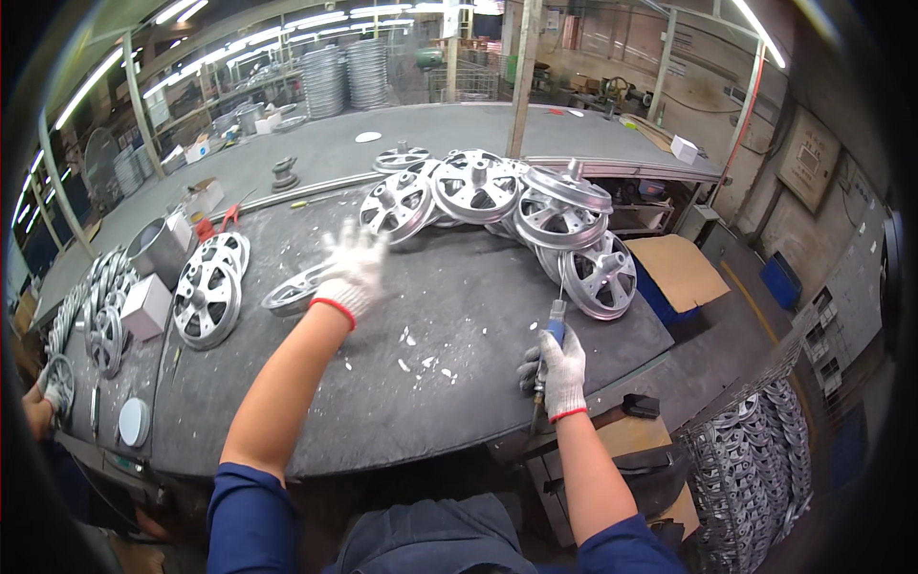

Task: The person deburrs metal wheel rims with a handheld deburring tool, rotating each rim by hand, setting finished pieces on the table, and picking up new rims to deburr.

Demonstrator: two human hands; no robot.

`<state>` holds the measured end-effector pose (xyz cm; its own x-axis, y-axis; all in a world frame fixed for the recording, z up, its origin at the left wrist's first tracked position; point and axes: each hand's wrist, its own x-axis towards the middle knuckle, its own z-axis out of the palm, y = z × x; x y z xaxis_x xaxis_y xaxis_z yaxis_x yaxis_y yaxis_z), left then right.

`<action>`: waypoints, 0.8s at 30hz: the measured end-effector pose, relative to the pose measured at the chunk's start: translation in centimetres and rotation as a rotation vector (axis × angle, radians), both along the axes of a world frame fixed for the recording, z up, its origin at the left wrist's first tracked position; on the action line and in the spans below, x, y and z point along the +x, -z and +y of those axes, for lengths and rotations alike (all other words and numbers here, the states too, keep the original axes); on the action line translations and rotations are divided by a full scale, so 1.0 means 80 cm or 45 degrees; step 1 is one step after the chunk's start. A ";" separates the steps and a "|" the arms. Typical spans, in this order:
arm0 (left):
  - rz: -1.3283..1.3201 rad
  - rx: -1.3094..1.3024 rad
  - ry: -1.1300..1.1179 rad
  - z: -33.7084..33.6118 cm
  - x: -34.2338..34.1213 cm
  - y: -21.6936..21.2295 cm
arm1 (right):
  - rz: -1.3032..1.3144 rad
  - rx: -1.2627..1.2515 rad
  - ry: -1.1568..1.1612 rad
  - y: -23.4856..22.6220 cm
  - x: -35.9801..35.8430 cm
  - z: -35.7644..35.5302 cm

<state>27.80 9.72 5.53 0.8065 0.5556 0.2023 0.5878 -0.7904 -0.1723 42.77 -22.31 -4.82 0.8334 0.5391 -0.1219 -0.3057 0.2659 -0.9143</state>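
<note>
My left hand, in a white glove with a red cuff, is over the table with its fingers spread and slightly blurred. A spoked metal wheel lies tilted just beside it, partly hidden by the glove; whether they touch I cannot tell. My right hand, gloved alike, is wrapped round a blue-bodied air tool with a thin tip pointing up and away from me. Beyond that tip, a silver spoked wheel leans at the right end of a heap of wheels.
White chips lie scattered on the dark table. More wheels lean at the left, near a white box. At the far left a gloved co-worker's hand holds a wheel. Cardboard and a wire cage of metal parts are at right.
</note>
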 end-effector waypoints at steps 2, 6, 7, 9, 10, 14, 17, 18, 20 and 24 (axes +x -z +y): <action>0.080 -0.027 0.215 -0.018 0.064 -0.018 | -0.003 0.001 0.036 -0.004 0.001 -0.004; -0.082 0.066 0.322 -0.006 0.191 0.012 | 0.022 -0.022 0.093 -0.004 -0.003 -0.006; -0.157 0.141 0.304 0.019 0.214 0.028 | 0.037 0.002 0.061 0.001 -0.004 -0.001; -0.258 0.142 0.258 0.053 0.261 0.046 | 0.048 0.021 0.040 0.001 0.000 0.005; -0.193 0.033 0.191 0.028 0.268 0.023 | 0.078 0.040 0.050 0.000 -0.002 -0.002; -0.193 0.115 0.205 0.074 0.296 0.033 | 0.078 0.029 0.047 -0.018 -0.011 0.005; -0.275 0.188 0.274 0.061 0.287 0.011 | 0.058 0.031 0.070 -0.005 0.000 0.003; -0.332 0.152 0.295 0.055 0.276 -0.009 | 0.015 0.024 0.065 0.000 0.001 0.003; -0.580 0.125 0.386 0.077 0.237 -0.041 | 0.013 0.046 0.020 -0.002 -0.001 0.005; -1.170 -0.602 0.291 0.040 0.142 -0.120 | -0.032 0.072 -0.063 0.007 0.000 -0.008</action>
